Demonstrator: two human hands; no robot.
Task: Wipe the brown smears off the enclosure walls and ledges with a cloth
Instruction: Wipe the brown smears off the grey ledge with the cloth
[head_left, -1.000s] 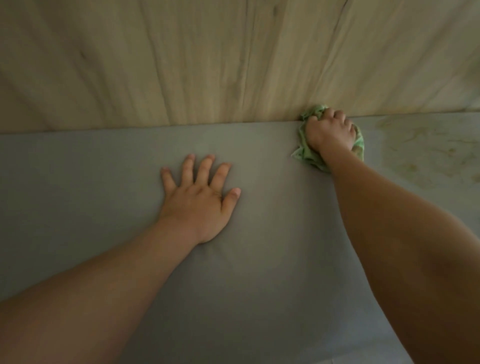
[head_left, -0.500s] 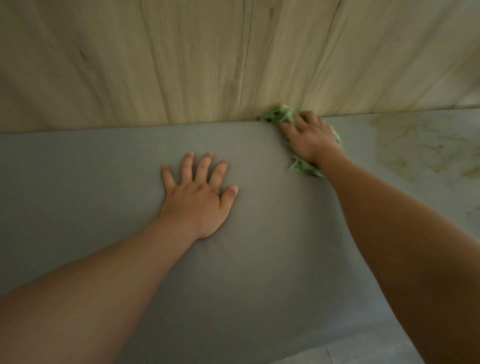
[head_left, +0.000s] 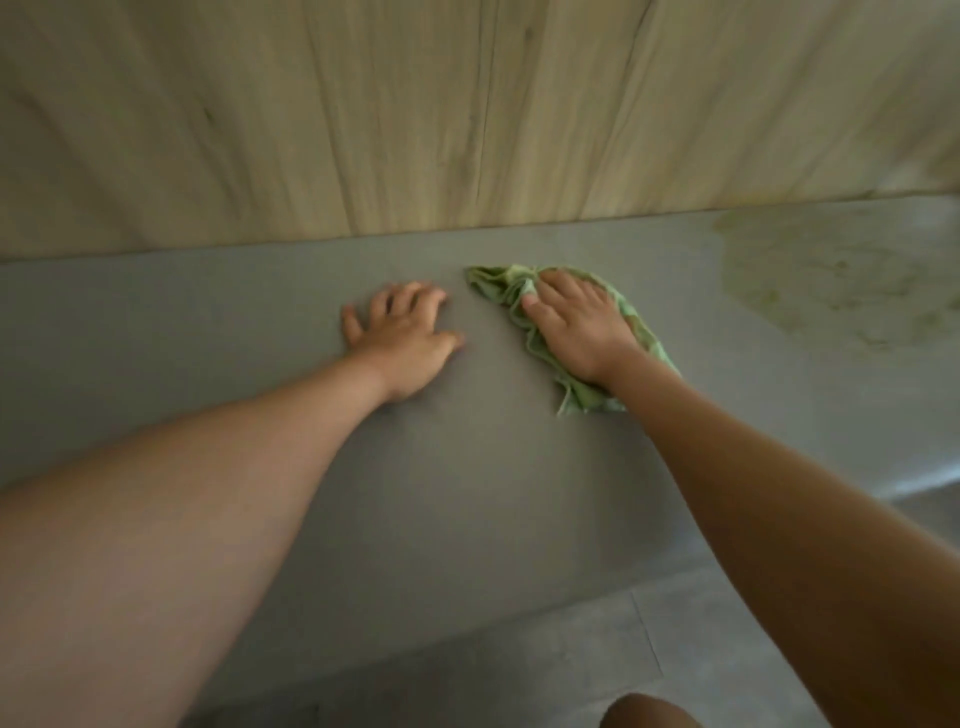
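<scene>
1. Cloth (head_left: 501, 286): pale green, crumpled and creased, bunched into a long strip that runs from 11 o'clock to 5 o'clock. A pointed corner sticks out at its upper end and a ragged tail at its lower end. It lies on the grey panel (head_left: 467, 493), just right of the picture's middle and a little short of the panel's upper seam.
2. The right hand (head_left: 576, 325) lies palm-down on the middle of the cloth. Its fingers are straight and close together, pointing to 11 o'clock. They press the fabric onto the panel and are not curled round it.
3. The brown smears (head_left: 831, 275) form a blotchy yellow-brown patch on the same grey panel. The patch lies at 2 o'clock from the cloth, well apart from it, and reaches up to the seam near the right edge.
4. The left hand (head_left: 402, 338) rests at 9 o'clock from the cloth, near it but not touching. Its palm is flat on the panel, its fingers are slightly spread, and it holds nothing. Blur softens its fingertips.
5. At 12 o'clock the matte grey panel meets a pale wood-grain panel (head_left: 467, 114) along a straight seam.
6. At 6 o'clock lie grey tiles (head_left: 519, 665) with a thin joint line.
</scene>
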